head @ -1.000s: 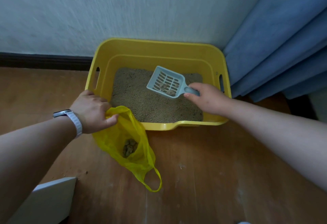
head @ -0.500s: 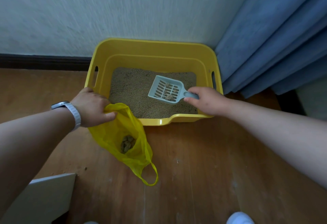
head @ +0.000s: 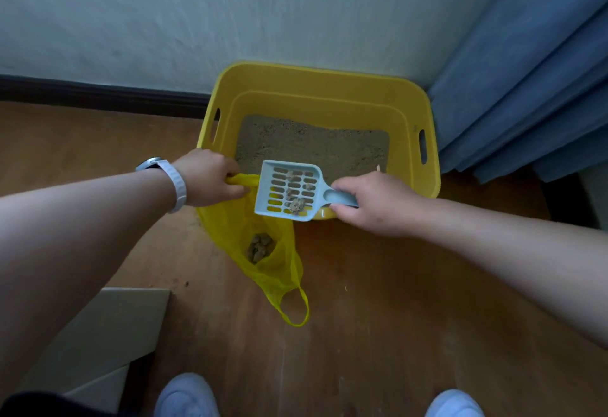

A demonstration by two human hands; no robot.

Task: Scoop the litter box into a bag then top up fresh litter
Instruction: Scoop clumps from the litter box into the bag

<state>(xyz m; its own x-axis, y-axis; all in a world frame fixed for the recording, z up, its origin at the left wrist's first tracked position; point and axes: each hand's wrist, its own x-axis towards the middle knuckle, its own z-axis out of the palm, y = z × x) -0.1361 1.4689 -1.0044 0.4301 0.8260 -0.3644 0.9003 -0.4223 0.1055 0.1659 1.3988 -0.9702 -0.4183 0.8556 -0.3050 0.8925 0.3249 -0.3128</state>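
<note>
Slotted plastic scoop (head: 289,190) holds lumpy clumps (head: 295,205); crinkled bag (head: 260,242) below

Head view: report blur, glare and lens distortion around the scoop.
Head view: the scoop and its clumps read clearly, only slightly soft; head view: light is dim and even, no glare on the litter box; head view: wide-angle stretch swells both forearms toward the edges and leans the curtain; the shoes at the bottom edge are blurred.
</note>
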